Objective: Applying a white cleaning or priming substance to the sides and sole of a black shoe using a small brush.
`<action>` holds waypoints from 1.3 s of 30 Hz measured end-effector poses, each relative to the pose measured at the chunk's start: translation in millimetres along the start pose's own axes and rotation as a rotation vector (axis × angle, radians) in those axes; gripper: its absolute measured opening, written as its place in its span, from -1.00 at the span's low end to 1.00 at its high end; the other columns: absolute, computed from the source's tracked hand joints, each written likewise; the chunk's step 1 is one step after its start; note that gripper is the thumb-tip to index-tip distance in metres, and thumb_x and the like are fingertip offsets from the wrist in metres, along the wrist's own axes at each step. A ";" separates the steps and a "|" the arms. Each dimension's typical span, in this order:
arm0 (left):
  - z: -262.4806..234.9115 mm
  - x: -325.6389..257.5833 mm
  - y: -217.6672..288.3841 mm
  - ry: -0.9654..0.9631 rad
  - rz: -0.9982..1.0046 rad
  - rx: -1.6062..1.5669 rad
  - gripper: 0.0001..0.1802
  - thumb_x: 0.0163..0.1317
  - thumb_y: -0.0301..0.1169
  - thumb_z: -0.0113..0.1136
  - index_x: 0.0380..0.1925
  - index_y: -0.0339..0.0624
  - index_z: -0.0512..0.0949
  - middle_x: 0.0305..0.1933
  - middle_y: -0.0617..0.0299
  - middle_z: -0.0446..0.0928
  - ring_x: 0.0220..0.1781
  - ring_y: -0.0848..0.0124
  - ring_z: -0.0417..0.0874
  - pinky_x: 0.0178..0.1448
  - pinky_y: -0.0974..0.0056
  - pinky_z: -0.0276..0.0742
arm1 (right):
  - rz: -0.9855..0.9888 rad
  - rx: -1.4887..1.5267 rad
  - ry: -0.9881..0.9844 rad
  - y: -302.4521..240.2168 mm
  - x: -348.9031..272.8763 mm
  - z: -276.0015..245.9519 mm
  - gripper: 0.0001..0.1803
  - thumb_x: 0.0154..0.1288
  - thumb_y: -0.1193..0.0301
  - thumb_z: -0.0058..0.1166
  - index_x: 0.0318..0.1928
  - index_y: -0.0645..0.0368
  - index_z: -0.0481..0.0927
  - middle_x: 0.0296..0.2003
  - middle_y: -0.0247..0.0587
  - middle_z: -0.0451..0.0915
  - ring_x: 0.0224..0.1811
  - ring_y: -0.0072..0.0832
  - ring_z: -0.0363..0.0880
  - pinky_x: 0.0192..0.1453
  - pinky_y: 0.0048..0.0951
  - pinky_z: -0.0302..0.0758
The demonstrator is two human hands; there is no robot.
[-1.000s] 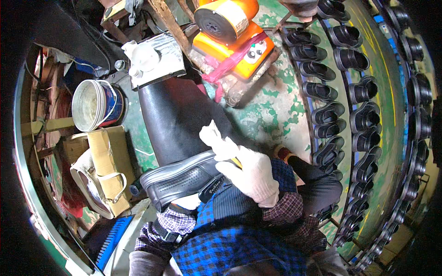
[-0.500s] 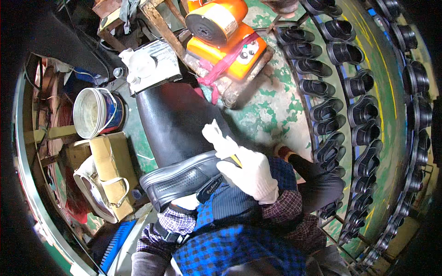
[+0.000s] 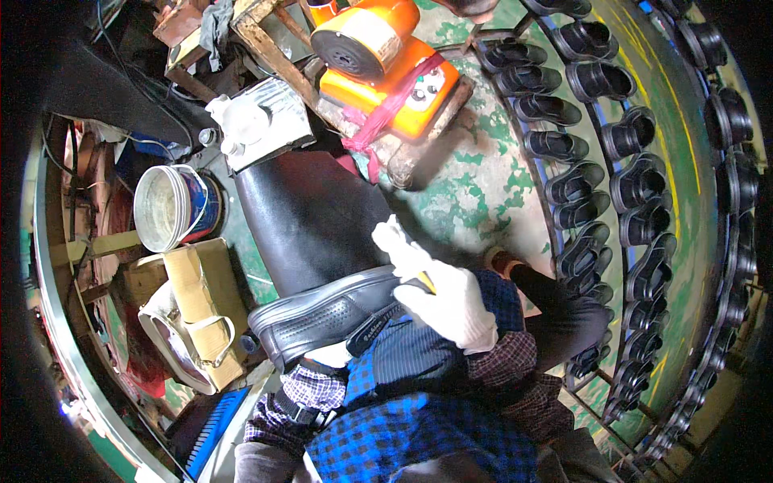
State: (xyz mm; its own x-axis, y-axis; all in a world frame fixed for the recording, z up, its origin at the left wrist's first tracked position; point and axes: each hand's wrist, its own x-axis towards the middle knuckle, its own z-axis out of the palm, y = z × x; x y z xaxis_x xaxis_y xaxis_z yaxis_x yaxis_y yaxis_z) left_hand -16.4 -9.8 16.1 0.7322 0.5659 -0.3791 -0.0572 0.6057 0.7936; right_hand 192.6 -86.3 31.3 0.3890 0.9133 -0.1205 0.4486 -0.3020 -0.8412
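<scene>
— Gripping what w/ the right hand (image 3: 455, 302)?
— Gloved, closed on a small yellowish tool (image 3: 425, 282), fingers (image 3: 394, 241) laid on the black rubber boot (image 3: 310, 233) at its ankle, just above the sole.
— Boot's lie?
— Across the lap, long axis running far-left from the grip; ribbed sole (image 3: 322, 318) nearest.
— Left hand (image 3: 330, 354)?
— Under the sole, mostly hidden; can't tell if clamped. Right nearer the shaft.
— Around?
— Pail (image 3: 165, 208) left, orange machine (image 3: 382, 68) far, racked boots (image 3: 636, 217) right. Nothing blocking.

We wear white cotton gloves on our right hand (image 3: 447, 294) and left hand (image 3: 328, 354), blue-checked sleeves, a dark apron, perhaps a wrist strap.
</scene>
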 end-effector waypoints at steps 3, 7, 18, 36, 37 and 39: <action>-8.1 5.3 -11.8 -0.017 -0.021 0.204 -0.50 0.54 -0.26 -0.08 0.36 -0.30 0.33 0.38 -0.10 0.40 0.38 0.11 0.46 0.46 0.05 0.40 | 0.078 0.113 0.032 -8.4 -1.1 -12.2 -0.67 0.15 0.17 0.39 -0.14 0.06 0.71 -0.42 -0.01 0.68 -0.44 -0.07 0.69 -0.35 -0.19 0.59; -1.5 7.3 -24.9 0.094 -0.138 -0.515 -0.47 0.57 -0.19 -0.18 0.39 -0.26 0.29 0.47 -0.08 0.29 0.46 0.09 0.36 0.55 0.02 0.27 | 0.025 -0.003 -0.034 -22.7 0.7 0.7 -0.67 0.17 0.14 0.37 -0.24 0.11 0.68 -0.41 -0.02 0.68 -0.45 -0.09 0.69 -0.34 -0.22 0.59; -18.9 -1.2 -32.7 0.142 -0.067 -0.222 -0.52 0.52 -0.21 -0.05 0.28 -0.30 0.40 0.32 -0.07 0.46 0.32 0.14 0.51 0.42 0.07 0.44 | 0.053 0.067 -0.077 -22.8 0.0 -0.7 -0.70 0.20 0.15 0.34 -0.27 0.12 0.68 -0.46 0.01 0.67 -0.44 -0.09 0.70 -0.34 -0.20 0.59; -7.0 5.0 -16.8 -0.007 0.010 -0.176 -0.49 0.49 -0.32 -0.04 0.36 -0.32 0.32 0.39 -0.08 0.39 0.40 0.15 0.45 0.50 0.04 0.36 | 0.007 -0.019 -0.081 -20.8 2.9 -7.0 -0.70 0.13 0.20 0.41 -0.26 0.13 0.70 -0.40 0.02 0.69 -0.41 -0.11 0.71 -0.31 -0.25 0.61; -4.4 4.0 -14.1 -0.007 0.046 -0.098 -0.49 0.47 -0.34 0.02 0.35 -0.32 0.33 0.38 -0.07 0.41 0.39 0.16 0.46 0.48 0.04 0.38 | 0.015 -0.011 -0.059 -15.0 1.1 -5.3 -0.71 0.13 0.21 0.42 -0.28 0.14 0.69 -0.41 0.02 0.69 -0.41 -0.11 0.71 -0.31 -0.25 0.61; -11.3 -2.7 -16.6 -0.003 -0.072 -0.566 -0.47 0.47 -0.33 0.04 0.37 -0.33 0.32 0.41 -0.08 0.38 0.41 0.15 0.44 0.49 0.05 0.37 | 0.188 0.175 0.050 -18.3 2.5 -12.9 -0.72 0.12 0.23 0.42 -0.32 0.16 0.68 -0.41 -0.05 0.71 -0.41 -0.23 0.73 -0.28 -0.28 0.61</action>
State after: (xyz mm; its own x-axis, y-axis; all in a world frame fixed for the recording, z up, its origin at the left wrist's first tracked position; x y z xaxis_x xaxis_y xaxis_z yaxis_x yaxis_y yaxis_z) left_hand -25.1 -15.1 -1.4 0.7496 0.5109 -0.4208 -0.3611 0.8485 0.3870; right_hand 195.8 -82.0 53.2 0.4939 0.8296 -0.2605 0.2200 -0.4091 -0.8856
